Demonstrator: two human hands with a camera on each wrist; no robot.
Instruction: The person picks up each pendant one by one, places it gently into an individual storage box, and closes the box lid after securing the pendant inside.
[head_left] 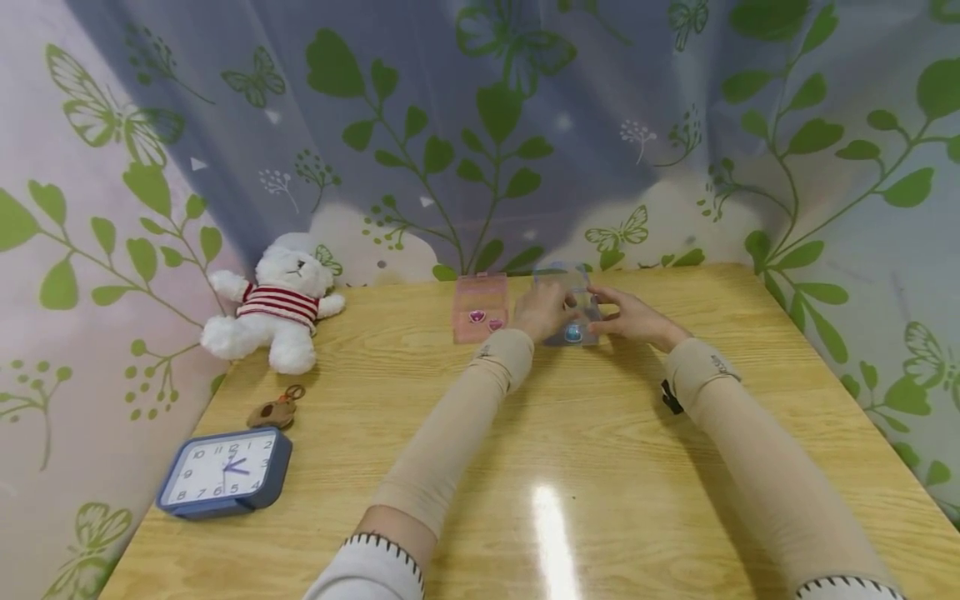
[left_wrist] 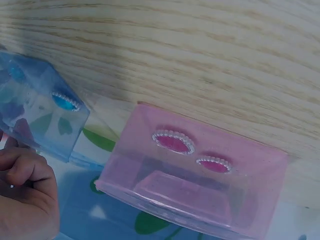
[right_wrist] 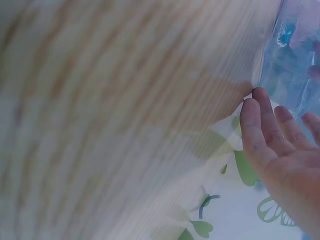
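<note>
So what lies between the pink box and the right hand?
The blue box, with the left hand at it, as the head view shows.

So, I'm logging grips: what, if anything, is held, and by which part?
The right hand touches the right edge of the blue box, grip unclear; what the left hand holds, if anything, can't be told.

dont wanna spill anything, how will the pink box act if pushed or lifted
The pink box is probably light and somewhat stiff: it looks like thin, see-through plastic. With its broad base on the table, it would likely slide rather than tip. Its gems might shift, if loose.
</note>
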